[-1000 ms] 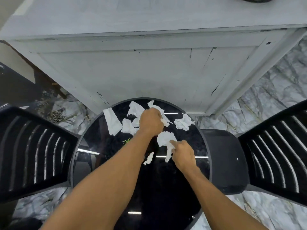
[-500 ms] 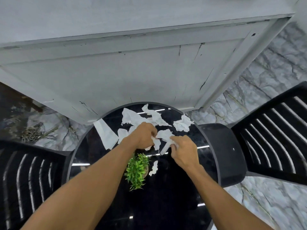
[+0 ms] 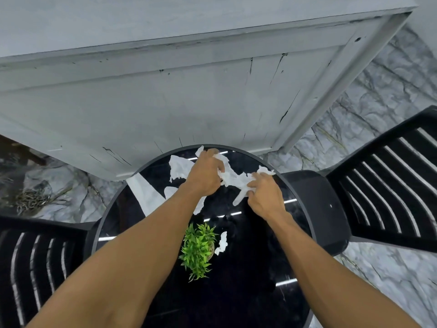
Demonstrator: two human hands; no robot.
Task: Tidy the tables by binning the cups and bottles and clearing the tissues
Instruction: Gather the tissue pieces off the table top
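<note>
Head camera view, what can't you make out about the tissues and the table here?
Tissues in the left hand and right hand: head view, curled fingers cover them, piece count unclear.
Plant pot: head view, hidden under its leaves.
Round table near edge: head view, forearms cover it, bottom edge cuts it off.
Black chair on the right: head view, frame edge cuts it off.

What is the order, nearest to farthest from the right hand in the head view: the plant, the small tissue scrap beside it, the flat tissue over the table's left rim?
1. Small tissue scrap, nearer the person than the right hand.
2. Plant, just left of that scrap.
3. Flat tissue, across the table, overhanging its left rim.
</note>
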